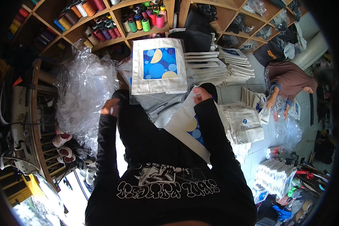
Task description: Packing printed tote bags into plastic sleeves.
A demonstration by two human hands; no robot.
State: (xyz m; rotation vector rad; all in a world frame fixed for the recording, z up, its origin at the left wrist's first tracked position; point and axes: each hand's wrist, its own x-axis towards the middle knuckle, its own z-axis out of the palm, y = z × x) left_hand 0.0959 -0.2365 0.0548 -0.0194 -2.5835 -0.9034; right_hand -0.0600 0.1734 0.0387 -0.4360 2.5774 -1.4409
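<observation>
My right hand pinches the upper corner of a cream canvas bag. The bag hangs at a slant across my right thigh, and its panel of blue and cream circles is partly hidden by my right sleeve. My left hand has its fingers curled beside the heap of clear plastic; whatever it may hold is too blurred to make out. In front of my knees, a folded canvas bag with a blue circle panel lies on top of a stack of clear plastic sleeves.
Shelves with coloured thread spools stand ahead. Stacked canvas bags sit to their right, with more bags on the tiled floor. At right, a co-worker handles a bag. A sewing machine stands at left.
</observation>
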